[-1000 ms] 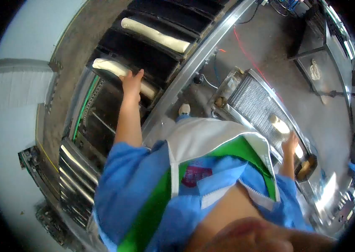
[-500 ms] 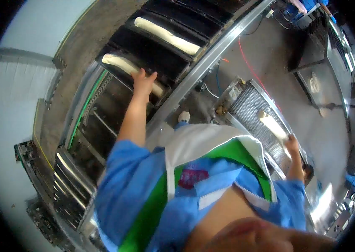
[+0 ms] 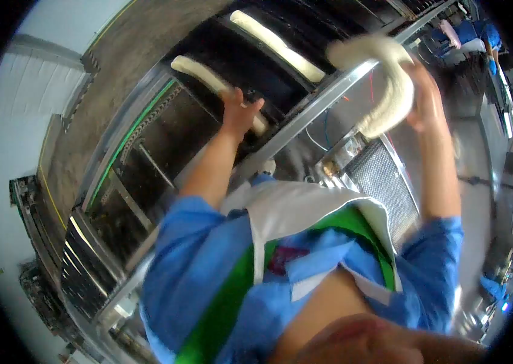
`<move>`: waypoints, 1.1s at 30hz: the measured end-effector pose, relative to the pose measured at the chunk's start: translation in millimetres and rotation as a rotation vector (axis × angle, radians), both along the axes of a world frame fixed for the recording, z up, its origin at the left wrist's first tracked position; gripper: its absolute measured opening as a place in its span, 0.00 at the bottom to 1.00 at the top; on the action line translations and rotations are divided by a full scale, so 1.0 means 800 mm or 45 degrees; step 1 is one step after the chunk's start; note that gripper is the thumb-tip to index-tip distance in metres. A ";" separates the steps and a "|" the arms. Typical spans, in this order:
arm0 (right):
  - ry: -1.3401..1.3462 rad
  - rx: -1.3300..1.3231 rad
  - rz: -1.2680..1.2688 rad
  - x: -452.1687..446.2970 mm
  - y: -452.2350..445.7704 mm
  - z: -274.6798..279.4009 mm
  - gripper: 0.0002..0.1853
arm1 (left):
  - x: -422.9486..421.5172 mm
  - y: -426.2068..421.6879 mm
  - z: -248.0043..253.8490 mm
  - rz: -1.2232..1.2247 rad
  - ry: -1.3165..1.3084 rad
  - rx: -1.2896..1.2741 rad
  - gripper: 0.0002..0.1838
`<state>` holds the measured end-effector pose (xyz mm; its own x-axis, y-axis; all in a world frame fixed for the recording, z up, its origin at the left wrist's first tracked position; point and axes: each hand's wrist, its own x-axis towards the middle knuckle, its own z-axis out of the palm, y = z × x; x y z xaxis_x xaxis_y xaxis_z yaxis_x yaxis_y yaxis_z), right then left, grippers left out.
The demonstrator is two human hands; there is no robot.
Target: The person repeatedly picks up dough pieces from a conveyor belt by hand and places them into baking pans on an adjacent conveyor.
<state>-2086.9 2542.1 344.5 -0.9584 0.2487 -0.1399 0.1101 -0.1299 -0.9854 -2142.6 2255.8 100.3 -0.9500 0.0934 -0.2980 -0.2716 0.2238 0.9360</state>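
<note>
My right hand point(image 3: 424, 97) is raised at the right, closed round a long pale dough roll point(image 3: 391, 100) that bends and sags in the air, its far end blurred by motion. At the left, my left hand point(image 3: 240, 115) rests on another dough roll point(image 3: 199, 71) lying in a black tray; its fingers are spread over the roll's nearer part. A third dough roll point(image 3: 278, 45) lies in the dark tray point(image 3: 250, 67) further along, untouched.
A metal rail point(image 3: 317, 106) edges the trays. Below the raised dough stands a perforated metal surface point(image 3: 381, 179). Metal tables point(image 3: 475, 139) are at the right, and a person in blue point(image 3: 475, 33) is at the upper right. A green strip point(image 3: 129, 139) runs along the machine.
My right hand has lifted the dough roll off the perforated surface and carried it up towards the trays. The trays, with my left hand at the near roll, appear shifted right in view.
</note>
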 end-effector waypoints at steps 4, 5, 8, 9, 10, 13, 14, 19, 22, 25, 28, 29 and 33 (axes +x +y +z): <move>0.034 0.309 0.374 -0.077 -0.079 -0.027 0.27 | -0.007 -0.002 -0.022 -0.075 0.309 -0.263 0.45; -0.041 0.395 0.443 -0.090 -0.093 -0.045 0.31 | -0.007 -0.001 -0.030 -0.072 0.307 -0.267 0.45; -0.155 0.671 0.530 -0.102 -0.102 -0.101 0.36 | -0.018 -0.004 -0.056 -0.001 0.248 -0.218 0.46; -0.169 0.659 0.542 -0.089 -0.101 -0.102 0.34 | -0.024 -0.008 -0.062 -0.088 0.329 -0.530 0.46; -0.112 0.649 0.511 -0.078 -0.090 -0.113 0.34 | -0.024 -0.011 -0.056 -0.177 0.405 -0.841 0.46; -0.052 0.679 0.378 -0.020 -0.021 -0.150 0.28 | 0.001 -0.010 0.008 -0.068 0.235 -0.471 0.45; -0.133 0.703 0.308 0.001 0.011 -0.167 0.27 | 0.003 -0.012 0.012 -0.070 0.219 -0.418 0.43; -0.322 1.266 -0.097 0.170 0.214 -0.285 0.22 | 0.002 -0.020 0.018 -0.055 0.170 -0.550 0.42; -0.730 1.775 -0.195 0.296 0.244 -0.260 0.25 | 0.000 -0.032 0.022 -0.101 0.220 -0.670 0.42; -1.132 1.848 -0.345 0.410 0.274 -0.260 0.26 | -0.003 -0.030 0.036 -0.121 0.214 -0.648 0.41; -1.321 1.855 -0.356 0.510 0.306 -0.289 0.26 | -0.010 -0.026 0.047 -0.137 0.135 -0.746 0.40; -1.221 1.875 -0.287 0.538 0.318 -0.305 0.25 | -0.008 -0.025 0.053 -0.133 0.111 -0.795 0.40; -1.135 1.898 -0.247 0.555 0.312 -0.308 0.21 | 0.003 -0.028 0.049 -0.051 0.082 -0.680 0.40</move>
